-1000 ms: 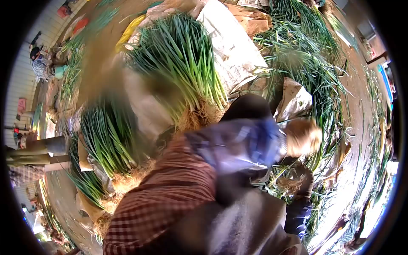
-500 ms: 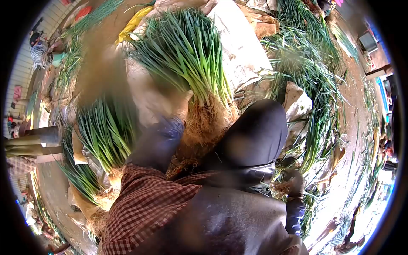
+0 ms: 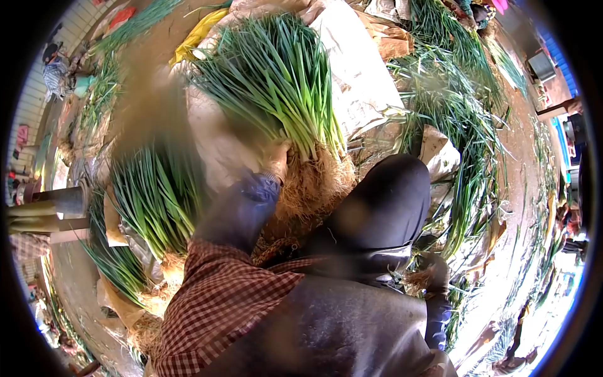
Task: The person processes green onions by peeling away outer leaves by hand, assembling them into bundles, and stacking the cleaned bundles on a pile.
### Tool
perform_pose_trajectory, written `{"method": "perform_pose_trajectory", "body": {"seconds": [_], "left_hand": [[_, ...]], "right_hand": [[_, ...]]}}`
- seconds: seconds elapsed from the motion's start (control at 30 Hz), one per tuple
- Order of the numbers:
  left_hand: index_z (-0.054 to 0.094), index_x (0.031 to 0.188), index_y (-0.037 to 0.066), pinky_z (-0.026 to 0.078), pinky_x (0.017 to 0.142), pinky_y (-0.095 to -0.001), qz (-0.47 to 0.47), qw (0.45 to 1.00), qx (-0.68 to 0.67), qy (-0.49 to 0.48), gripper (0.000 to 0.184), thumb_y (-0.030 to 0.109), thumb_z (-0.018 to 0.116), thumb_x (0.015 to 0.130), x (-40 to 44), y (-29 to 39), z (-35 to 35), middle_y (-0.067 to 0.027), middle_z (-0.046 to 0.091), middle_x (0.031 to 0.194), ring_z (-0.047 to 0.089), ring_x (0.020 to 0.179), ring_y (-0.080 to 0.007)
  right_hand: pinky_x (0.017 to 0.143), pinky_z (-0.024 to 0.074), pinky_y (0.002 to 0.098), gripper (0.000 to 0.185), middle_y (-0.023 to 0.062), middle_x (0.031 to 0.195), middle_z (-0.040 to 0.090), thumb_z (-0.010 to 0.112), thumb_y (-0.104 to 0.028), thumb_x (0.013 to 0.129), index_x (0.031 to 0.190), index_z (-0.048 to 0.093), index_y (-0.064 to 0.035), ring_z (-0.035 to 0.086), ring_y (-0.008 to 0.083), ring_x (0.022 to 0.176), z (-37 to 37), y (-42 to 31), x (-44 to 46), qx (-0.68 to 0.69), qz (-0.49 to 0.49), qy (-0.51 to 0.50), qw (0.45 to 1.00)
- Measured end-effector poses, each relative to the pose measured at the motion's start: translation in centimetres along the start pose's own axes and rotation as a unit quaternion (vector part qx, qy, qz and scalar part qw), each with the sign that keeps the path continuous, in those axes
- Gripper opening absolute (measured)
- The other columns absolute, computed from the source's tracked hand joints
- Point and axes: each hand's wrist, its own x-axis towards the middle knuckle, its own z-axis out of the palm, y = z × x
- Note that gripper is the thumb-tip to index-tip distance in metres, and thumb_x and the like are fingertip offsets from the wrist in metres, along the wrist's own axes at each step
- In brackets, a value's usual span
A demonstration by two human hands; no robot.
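The big onion bunch (image 3: 295,103) lies on a pale sack (image 3: 358,69). The left hand (image 3: 275,159) is beside it, the right hand (image 3: 438,270) well apart by other roots (image 3: 416,280); I can't tell their grips. Rough pulling might scatter the bunch.

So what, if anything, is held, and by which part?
The left hand is at the lower stems of the large bunch; whether it grips is unclear. The right hand appears to hold a clump of roots.
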Motion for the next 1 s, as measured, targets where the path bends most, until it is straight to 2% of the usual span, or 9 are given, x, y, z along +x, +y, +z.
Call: {"method": "perform_pose_trajectory", "body": {"seconds": [0.23,0.33,0.43,0.53,0.67,0.73,0.83,0.9,1.0], "left_hand": [[0.062,0.098,-0.002,0.056,0.077,-0.0374,-0.009,0.967,-0.254,0.007,0.026,0.013,0.041,0.093,-0.4,-4.2,-1.8,-0.0172,0.064,0.101,0.064,0.09,-0.0262],[0.06,0.098,0.0,0.054,0.08,-0.0359,-0.177,0.972,-0.116,0.106,0.025,0.012,0.04,0.092,-7.6,-0.6,-2.5,-0.0164,0.061,0.11,0.062,0.097,-0.0249],[0.059,0.105,0.003,0.049,0.087,-0.0341,-0.038,0.868,-0.378,-0.321,0.026,0.015,0.041,0.091,-4.2,-13.5,-11.2,-0.0166,0.057,0.118,0.057,0.106,-0.0231],[0.059,0.107,0.002,0.05,0.085,-0.0328,-0.021,0.906,0.221,-0.361,0.026,0.017,0.045,0.091,-7.4,-8.5,-12.7,-0.0162,0.059,0.113,0.059,0.102,-0.0226],[0.06,0.109,0.001,0.05,0.083,-0.0311,0.164,0.647,0.673,-0.317,0.028,0.019,0.05,0.09,-10.6,-2.7,-13.0,-0.0157,0.062,0.106,0.061,0.096,-0.022],[0.06,0.111,0.001,0.05,0.082,-0.0302,0.297,0.696,0.602,-0.253,0.03,0.021,0.052,0.09,-12.3,1.6,-10.9,-0.0154,0.063,0.103,0.061,0.094,-0.0217],[0.06,0.111,-0.002,0.05,0.083,-0.0322,0.333,0.869,0.183,-0.317,0.028,0.016,0.053,0.09,-15.8,8.8,-1.5,-0.0155,0.065,0.101,0.061,0.096,-0.0222],[0.06,0.109,-0.003,0.048,0.088,-0.0338,0.287,0.866,0.002,-0.409,0.024,0.01,0.051,0.091,-18.8,11.7,5.4,-0.0158,0.064,0.103,0.061,0.097,-0.0227],[0.057,0.115,-0.005,0.037,0.098,-0.0294,0.122,0.831,0.038,-0.542,0.033,0.015,0.055,0.089,-23.5,9.1,16.8,-0.0141,0.061,0.114,0.053,0.109,-0.0183]], "right_hand": [[0.083,0.045,0.0348,0.03,0.0082,0.094,0.063,0.061,-0.028,0.08,0.096,0.063,-0.0034,0.057,0.0203,0.089,-2.7,2.3,1.8,0.103,0.095,-0.015,0.99],[0.079,0.048,0.0368,0.031,0.0079,0.093,0.062,0.062,-0.03,0.08,0.097,0.062,-0.0031,0.057,0.021,0.088,-2.3,2.0,1.7,0.104,0.111,-0.023,0.988],[0.055,0.0556,0.0508,0.042,0.0117,0.09,0.054,0.054,-0.032,0.088,0.108,0.053,0.0051,0.064,0.0369,0.066,-0.4,0.3,0.6,0.094,0.117,-0.052,0.987],[0.065,0.0515,0.029,0.024,0.0067,0.086,0.06,0.053,-0.014,0.088,0.103,0.062,0.0031,0.061,0.0153,0.081,-0.9,1.2,1.3,-0.031,0.019,-0.031,0.999],[0.08,0.0459,0.032,0.031,0.0083,0.09,0.064,0.056,-0.024,0.085,0.101,0.063,0.0014,0.059,0.0186,0.087,-1.4,0.8,0.7,-0.013,0.021,-0.019,1.0],[0.084,0.0443,0.0328,0.035,0.0096,0.092,0.065,0.056,-0.027,0.083,0.102,0.063,0.0016,0.059,0.0197,0.09,-1.6,-0.1,0.0,0.022,0.007,-0.013,1.0],[0.071,0.0503,0.0315,0.034,0.01,0.088,0.067,0.056,-0.026,0.084,0.104,0.064,0.0005,0.064,0.0197,0.08,-2.4,-2.8,-0.3,-0.381,-0.299,0.016,0.874],[0.066,0.051,0.0299,0.029,0.0085,0.086,0.069,0.057,-0.02,0.082,0.103,0.066,-0.0018,0.066,0.0191,0.074,0.6,-7.4,-2.5,-0.3,-0.165,0.039,0.939],[0.066,0.051,0.0275,0.03,0.008,0.088,0.069,0.056,-0.016,0.082,0.109,0.064,-0.0042,0.065,0.0173,0.073,1.6,-8.6,-1.8,-0.201,-0.061,0.073,0.975]]}}
